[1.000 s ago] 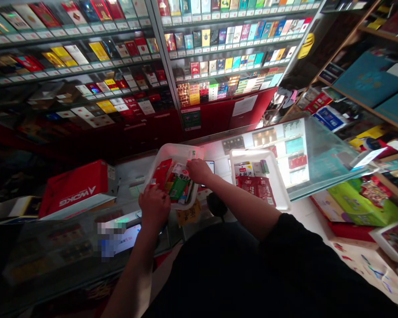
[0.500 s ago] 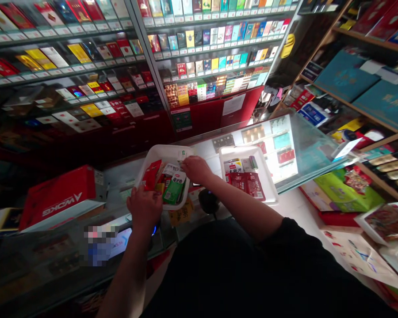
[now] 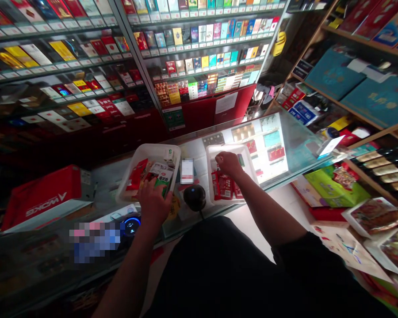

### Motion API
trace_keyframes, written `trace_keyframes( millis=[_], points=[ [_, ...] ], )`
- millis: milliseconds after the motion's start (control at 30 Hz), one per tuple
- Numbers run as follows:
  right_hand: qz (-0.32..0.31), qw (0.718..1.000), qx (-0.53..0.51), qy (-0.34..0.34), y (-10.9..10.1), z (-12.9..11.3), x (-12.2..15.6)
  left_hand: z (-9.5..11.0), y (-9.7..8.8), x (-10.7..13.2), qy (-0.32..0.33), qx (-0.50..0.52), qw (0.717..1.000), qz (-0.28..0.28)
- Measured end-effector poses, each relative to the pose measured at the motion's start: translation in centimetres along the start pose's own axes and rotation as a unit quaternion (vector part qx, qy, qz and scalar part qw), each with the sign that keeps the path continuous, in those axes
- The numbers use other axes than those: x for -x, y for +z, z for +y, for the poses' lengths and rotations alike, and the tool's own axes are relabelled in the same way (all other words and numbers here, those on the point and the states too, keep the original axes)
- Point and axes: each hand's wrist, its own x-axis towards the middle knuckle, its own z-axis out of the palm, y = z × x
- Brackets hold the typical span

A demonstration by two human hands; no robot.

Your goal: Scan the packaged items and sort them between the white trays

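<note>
Two white plastic baskets stand side by side on the glass counter. Snack packets, including red, white and green ones (image 3: 163,178), fill the left basket (image 3: 176,152). My left hand (image 3: 154,201) reaches over this basket's near side, its fingers stretched out on the packets and covering part of the green one. Over the right basket (image 3: 211,152), my right hand (image 3: 230,164) is closed; whatever its fingers hold, if anything, is hidden. Beneath that hand lie dark red snack packets (image 3: 225,186).
Between the baskets are a phone (image 3: 187,171) and a round black device (image 3: 194,197). A red box (image 3: 43,194) sits at the left on the glass counter (image 3: 295,152). Cigarette shelves (image 3: 199,51) rise behind; cartons and stocked shelves (image 3: 334,75) are on the right.
My right hand has moved from the left basket across to the right one. My left hand has shifted from the left basket's rim onto the packets. The view has swung slightly right.
</note>
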Motion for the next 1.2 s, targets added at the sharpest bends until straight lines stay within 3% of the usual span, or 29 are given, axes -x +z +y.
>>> trace_keyframes(
  millis=[167, 300, 433, 600, 767, 933, 1200],
  points=[
    [-0.056, 0.998, 0.006, 0.041, 1.2, 4.8, 1.6, 5.5, -0.2, -0.5, 0.045, 0.029, 0.999, 0.005],
    [-0.110, 0.992, 0.002, 0.056, 2.9, 6.6, 2.5, 10.2, -0.2, -0.4, 0.094, 0.078, 0.992, -0.029],
    [-0.137, 0.990, -0.005, 0.024, 3.9, 6.6, 2.2, 15.0, 0.9, 0.4, 0.119, 0.095, 0.983, -0.102],
    [-0.161, 0.986, -0.004, -0.041, 4.8, 5.7, 1.0, 19.4, 3.7, 1.0, 0.161, 0.035, 0.958, -0.237],
    [-0.164, 0.984, 0.003, -0.072, 6.4, 5.4, 0.2, 21.0, 7.5, 0.6, 0.135, 0.022, 0.930, -0.340],
    [-0.170, 0.982, 0.022, -0.076, 7.4, 5.4, -0.6, 21.3, 10.4, 0.5, 0.101, 0.033, 0.921, -0.376],
    [-0.227, 0.969, 0.080, -0.063, 7.9, 3.9, -2.4, 21.3, 11.1, 1.0, 0.083, 0.063, 0.913, -0.395]
  ],
)
